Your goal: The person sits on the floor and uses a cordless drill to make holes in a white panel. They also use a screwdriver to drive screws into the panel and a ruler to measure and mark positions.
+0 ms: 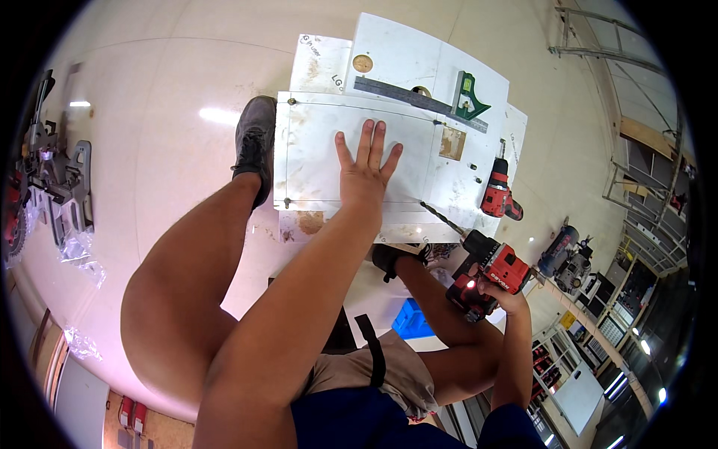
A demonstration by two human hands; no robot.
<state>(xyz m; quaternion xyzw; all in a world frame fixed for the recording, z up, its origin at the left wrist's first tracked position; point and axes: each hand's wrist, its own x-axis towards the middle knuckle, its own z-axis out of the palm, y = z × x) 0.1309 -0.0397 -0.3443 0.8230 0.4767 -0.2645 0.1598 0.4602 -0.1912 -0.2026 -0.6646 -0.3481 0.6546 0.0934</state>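
My left hand (365,176) lies flat with fingers spread on a white board (310,153), pressing down on nothing but its surface. Pencil lines run along the board, and dark holes mark its two left corners. In my right hand (508,299) is a red and black cordless drill (505,263), gripped by its handle. Its long twist bit (443,217) points up and left, with the tip at the board's near right corner. I cannot tell whether the tip has entered the board.
Beyond the board, a steel ruler (389,91) and green square head (468,99) lie on another white panel (456,67). A second red drill (496,191) rests at the right. A blue bin (411,320) stands below; saw-like tools (75,179) are at far left.
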